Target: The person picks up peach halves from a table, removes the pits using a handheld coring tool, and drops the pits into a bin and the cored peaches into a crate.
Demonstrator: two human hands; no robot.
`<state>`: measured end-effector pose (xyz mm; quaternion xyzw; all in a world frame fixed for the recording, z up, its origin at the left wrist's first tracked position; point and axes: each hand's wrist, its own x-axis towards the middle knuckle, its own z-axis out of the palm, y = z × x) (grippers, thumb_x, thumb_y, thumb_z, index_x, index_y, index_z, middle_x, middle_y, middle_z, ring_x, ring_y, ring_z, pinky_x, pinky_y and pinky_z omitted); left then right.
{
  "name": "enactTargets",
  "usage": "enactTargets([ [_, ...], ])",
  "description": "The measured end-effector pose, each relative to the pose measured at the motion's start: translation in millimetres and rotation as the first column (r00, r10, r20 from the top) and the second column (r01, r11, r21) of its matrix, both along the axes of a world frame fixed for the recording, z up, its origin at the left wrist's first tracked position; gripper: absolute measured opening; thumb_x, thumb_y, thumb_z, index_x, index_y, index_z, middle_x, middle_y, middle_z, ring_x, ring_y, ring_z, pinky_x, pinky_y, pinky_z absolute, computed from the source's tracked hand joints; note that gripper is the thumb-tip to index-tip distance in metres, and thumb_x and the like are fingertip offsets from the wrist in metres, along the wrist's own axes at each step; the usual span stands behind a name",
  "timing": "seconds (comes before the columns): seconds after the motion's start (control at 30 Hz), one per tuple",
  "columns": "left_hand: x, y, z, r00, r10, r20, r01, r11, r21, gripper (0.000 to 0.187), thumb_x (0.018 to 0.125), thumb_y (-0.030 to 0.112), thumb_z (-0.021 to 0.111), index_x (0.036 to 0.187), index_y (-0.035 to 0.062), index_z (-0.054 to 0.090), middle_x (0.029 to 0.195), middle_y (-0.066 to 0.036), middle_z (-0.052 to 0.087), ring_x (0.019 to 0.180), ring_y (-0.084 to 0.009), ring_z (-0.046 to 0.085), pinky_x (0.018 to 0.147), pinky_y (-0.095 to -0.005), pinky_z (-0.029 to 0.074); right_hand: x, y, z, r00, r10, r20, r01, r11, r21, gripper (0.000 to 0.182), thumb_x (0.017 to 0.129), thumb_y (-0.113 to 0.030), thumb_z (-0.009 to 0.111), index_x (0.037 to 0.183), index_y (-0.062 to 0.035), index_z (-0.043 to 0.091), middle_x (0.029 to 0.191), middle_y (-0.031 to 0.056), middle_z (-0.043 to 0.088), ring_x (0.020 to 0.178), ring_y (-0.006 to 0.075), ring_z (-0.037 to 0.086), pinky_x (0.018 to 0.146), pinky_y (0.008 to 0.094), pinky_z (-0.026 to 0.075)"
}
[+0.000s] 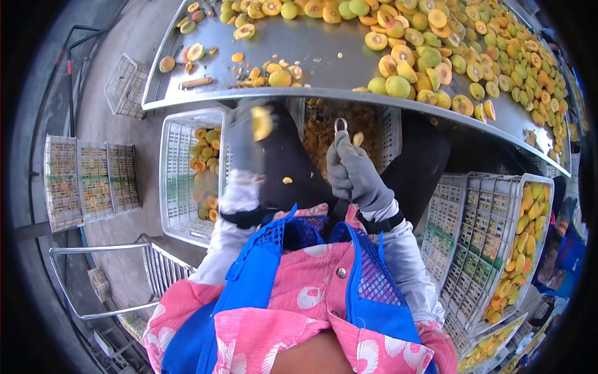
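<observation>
My left hand [245, 146], in a grey glove and blurred by motion, is beside the right wall of a white crate [225, 149] of cut fruit. A yellow peach half [261, 123] is at its fingers. My right hand [356, 169], also gloved, is closed around a pitting tool, whose metal loop [341, 124] sticks up from the fist. A pale fruit pit [358, 138] shows right by the knuckles. Below the hands, a crate [391, 134] between my legs contains brownish pits and scraps. One small yellow piece [287, 181] lies on my dark trouser leg.
A metal table [299, 50] spans the front, heaped with halved peaches [430, 56], mostly at right. A wooden-looking handle [195, 83] and scraps lie at its left. Stacked crates [476, 230] of fruit stand at right; more crates [93, 181] and a metal-framed chair [162, 268] are at left.
</observation>
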<state>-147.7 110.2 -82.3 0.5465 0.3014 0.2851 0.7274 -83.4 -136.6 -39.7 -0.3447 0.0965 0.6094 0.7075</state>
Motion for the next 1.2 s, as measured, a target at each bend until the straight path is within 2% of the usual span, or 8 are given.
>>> enactTargets([
  [0.1, -31, 58, 18, 0.727, 0.647, -0.229, 0.024, 0.31, 0.95, 0.024, 0.088, 0.02, 0.067, 0.101, -0.0007, 0.068, 0.103, -0.017, 0.067, 0.099, -0.0275, 0.064, 0.086, -0.0364, 0.051, 8, -1, 3, 0.997, -0.045, 0.057, 0.054, 0.986, -0.158, 0.044, 0.099, -0.054, 0.041, 0.077, -0.0167, 0.046, 0.053, -0.0077, 0.029, 0.037, 0.0048, 0.024, 0.035, 0.0239, 0.019],
  [0.4, 240, -25, -13, 0.809, -0.558, -0.186, 0.57, 0.667, 0.479, 0.044, 0.084, 0.02, 0.066, 0.125, 0.006, 0.059, 0.115, -0.011, 0.064, 0.104, -0.0256, 0.063, 0.091, -0.0342, 0.049, 11, -28, -5, 0.959, -0.239, 0.155, 0.271, 0.931, -0.244, 0.041, 0.1, -0.048, 0.045, 0.082, -0.0118, 0.05, 0.053, -0.0042, 0.039, 0.038, 0.0068, 0.034, 0.035, 0.025, 0.03],
  [0.57, 325, -83, 6, 0.718, -0.187, -0.67, 0.694, 0.13, 0.708, 0.051, 0.077, 0.038, 0.072, 0.114, 0.0053, 0.058, 0.108, -0.019, 0.065, 0.107, -0.0354, 0.06, 0.09, -0.0437, 0.048, 30, -46, -13, 0.916, -0.305, 0.261, 0.384, 0.855, -0.35, 0.041, 0.101, -0.045, 0.044, 0.081, -0.0102, 0.051, 0.051, -0.0041, 0.039, 0.038, 0.0073, 0.035, 0.036, 0.0245, 0.03],
  [0.77, 274, -70, 19, 0.588, -0.501, -0.635, 0.765, 0.599, 0.236, 0.041, 0.083, 0.027, 0.069, 0.11, -0.0007, 0.056, 0.1, -0.013, 0.064, 0.086, -0.0222, 0.065, 0.073, -0.0324, 0.054, 70, -23, 7, 0.876, -0.289, 0.387, 0.396, 0.889, -0.23, 0.038, 0.1, -0.042, 0.048, 0.084, -0.0074, 0.053, 0.054, -0.0021, 0.043, 0.039, 0.0069, 0.037, 0.036, 0.0235, 0.034],
  [0.83, 223, -67, 33, 0.777, -0.629, -0.041, 0.605, 0.762, -0.229, 0.039, 0.089, 0.016, 0.065, 0.12, -0.0027, 0.052, 0.102, -0.01, 0.064, 0.087, -0.0166, 0.063, 0.075, -0.0296, 0.054, 73, -6, 22, 0.857, -0.259, 0.445, 0.374, 0.907, -0.191, 0.038, 0.1, -0.041, 0.048, 0.087, -0.0064, 0.054, 0.055, -0.0016, 0.044, 0.039, 0.0069, 0.038, 0.036, 0.0234, 0.035],
  [0.97, 145, -73, 62, 0.684, -0.698, 0.212, 0.727, 0.629, -0.276, 0.044, 0.093, 0.014, 0.06, 0.131, -0.0018, 0.045, 0.109, -0.01, 0.063, 0.093, -0.018, 0.062, 0.08, -0.0313, 0.053, 59, 17, 41, 0.783, -0.158, 0.601, 0.376, 0.891, -0.255, 0.043, 0.101, -0.044, 0.044, 0.086, -0.0051, 0.053, 0.052, -0.0018, 0.042, 0.039, 0.007, 0.038, 0.036, 0.0236, 0.036],
  [1.03, 123, -74, 70, 0.59, -0.802, 0.094, 0.569, 0.496, 0.656, 0.045, 0.097, 0.016, 0.056, 0.137, 0.0023, 0.042, 0.112, -0.01, 0.063, 0.096, -0.0207, 0.062, 0.084, -0.0325, 0.052, 47, 23, 45, 0.741, -0.155, 0.654, 0.412, 0.874, -0.26, 0.043, 0.101, -0.044, 0.044, 0.087, -0.0049, 0.053, 0.054, -0.0018, 0.043, 0.041, 0.0067, 0.039, 0.037, 0.0232, 0.036],
  [1.2, 104, -80, 88, 0.702, -0.712, -0.013, 0.679, 0.663, 0.317, 0.03, 0.091, 0.003, 0.054, 0.121, 0.0054, 0.055, 0.103, -0.011, 0.067, 0.09, -0.021, 0.064, 0.083, -0.0332, 0.051, 18, 26, 54, 0.662, -0.17, 0.73, 0.464, 0.858, -0.221, 0.035, 0.101, -0.039, 0.047, 0.09, -0.007, 0.054, 0.058, -0.0029, 0.045, 0.044, 0.0055, 0.04, 0.038, 0.0223, 0.036],
])
